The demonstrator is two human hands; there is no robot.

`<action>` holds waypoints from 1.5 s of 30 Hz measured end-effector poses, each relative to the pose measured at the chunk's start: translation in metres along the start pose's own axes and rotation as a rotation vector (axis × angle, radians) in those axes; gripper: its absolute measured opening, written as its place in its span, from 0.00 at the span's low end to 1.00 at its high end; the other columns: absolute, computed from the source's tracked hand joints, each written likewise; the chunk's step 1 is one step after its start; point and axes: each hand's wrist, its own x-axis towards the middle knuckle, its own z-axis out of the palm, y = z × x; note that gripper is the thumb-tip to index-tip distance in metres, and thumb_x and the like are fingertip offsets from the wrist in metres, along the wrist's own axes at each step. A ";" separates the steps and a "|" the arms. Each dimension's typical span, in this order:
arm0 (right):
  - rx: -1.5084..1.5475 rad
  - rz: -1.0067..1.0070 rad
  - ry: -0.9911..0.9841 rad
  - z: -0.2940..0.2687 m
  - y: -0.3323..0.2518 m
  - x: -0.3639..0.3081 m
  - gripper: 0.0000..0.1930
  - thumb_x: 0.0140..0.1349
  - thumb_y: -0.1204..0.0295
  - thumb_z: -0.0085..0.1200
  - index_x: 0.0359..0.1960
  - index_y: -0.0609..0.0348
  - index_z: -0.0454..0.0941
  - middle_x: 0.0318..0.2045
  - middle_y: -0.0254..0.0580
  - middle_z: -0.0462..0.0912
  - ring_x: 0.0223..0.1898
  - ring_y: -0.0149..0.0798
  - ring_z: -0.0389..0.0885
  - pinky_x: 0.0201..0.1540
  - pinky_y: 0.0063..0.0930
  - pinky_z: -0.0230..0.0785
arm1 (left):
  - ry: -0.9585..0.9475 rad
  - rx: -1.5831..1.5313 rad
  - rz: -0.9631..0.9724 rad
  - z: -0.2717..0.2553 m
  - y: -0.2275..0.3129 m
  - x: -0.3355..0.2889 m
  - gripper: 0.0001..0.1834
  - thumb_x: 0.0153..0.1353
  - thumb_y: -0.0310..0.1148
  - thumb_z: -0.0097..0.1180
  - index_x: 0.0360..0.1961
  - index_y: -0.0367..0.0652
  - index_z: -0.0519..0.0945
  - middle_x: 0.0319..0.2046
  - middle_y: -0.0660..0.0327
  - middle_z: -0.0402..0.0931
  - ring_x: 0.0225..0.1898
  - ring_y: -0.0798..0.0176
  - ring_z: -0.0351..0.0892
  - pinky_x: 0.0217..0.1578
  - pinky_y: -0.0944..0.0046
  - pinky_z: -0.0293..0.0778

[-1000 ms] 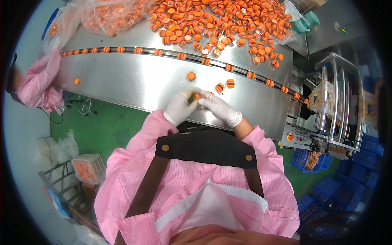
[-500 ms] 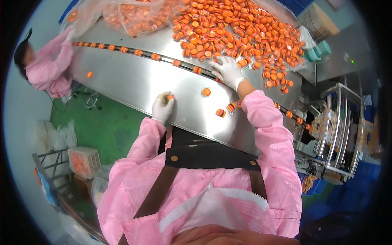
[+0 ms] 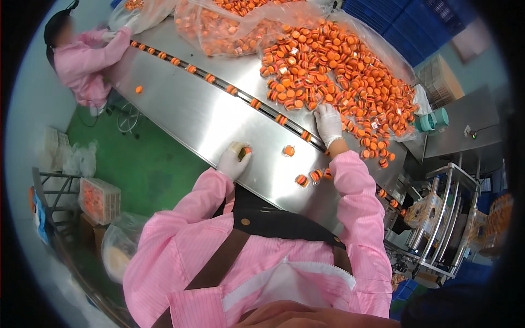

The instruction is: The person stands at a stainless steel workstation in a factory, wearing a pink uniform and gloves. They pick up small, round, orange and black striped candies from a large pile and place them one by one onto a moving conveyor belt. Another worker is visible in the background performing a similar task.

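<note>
My left hand (image 3: 234, 160), in a white glove, is closed around a small orange burger-shaped candy (image 3: 247, 151) above the table's near edge. Past the conveyor belt, my gloved right hand (image 3: 328, 124) touches the near edge of a large candy pile (image 3: 350, 71). Its fingers are drawn together and bent down; what they hold, if anything, is hidden. Between my hands a single candy (image 3: 289, 151) lies on the metal table (image 3: 202, 117). Two more candies, one of them this striped candy (image 3: 302, 180), lie left of my right forearm.
A narrow conveyor belt (image 3: 219, 82) carries spaced candies diagonally across the table. A co-worker (image 3: 87, 60) in pink stands at its far left end, by a clear bag. Another large plastic bag (image 3: 219, 30) of candies lies behind. A metal-framed machine (image 3: 437, 218) stands at right.
My view has shifted, so the table sits lower in it. The fingers of my right hand have drawn together at the pile's edge. My left hand still holds its candy.
</note>
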 end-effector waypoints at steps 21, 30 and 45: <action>0.423 0.732 0.394 -0.091 -0.019 -0.243 0.16 0.57 0.68 0.58 0.46 0.60 0.76 0.45 0.53 0.76 0.49 0.53 0.74 0.55 0.38 0.67 | -0.091 -0.021 0.159 0.016 -0.024 0.000 0.17 0.60 0.29 0.55 0.49 0.32 0.75 0.47 0.48 0.74 0.49 0.51 0.75 0.53 0.57 0.69; 0.470 0.927 0.360 -0.095 -0.024 -0.257 0.17 0.59 0.61 0.56 0.44 0.57 0.73 0.39 0.52 0.78 0.44 0.51 0.77 0.48 0.39 0.69 | -0.132 0.226 0.348 0.000 0.002 -0.008 0.16 0.63 0.29 0.50 0.49 0.32 0.76 0.43 0.46 0.72 0.46 0.45 0.73 0.49 0.53 0.68; 0.368 0.964 0.369 -0.084 -0.019 -0.259 0.21 0.58 0.60 0.56 0.50 0.55 0.70 0.34 0.52 0.78 0.39 0.52 0.77 0.44 0.41 0.70 | -0.070 0.302 0.472 0.011 -0.001 -0.010 0.14 0.64 0.26 0.48 0.49 0.32 0.77 0.45 0.43 0.71 0.45 0.42 0.74 0.47 0.53 0.70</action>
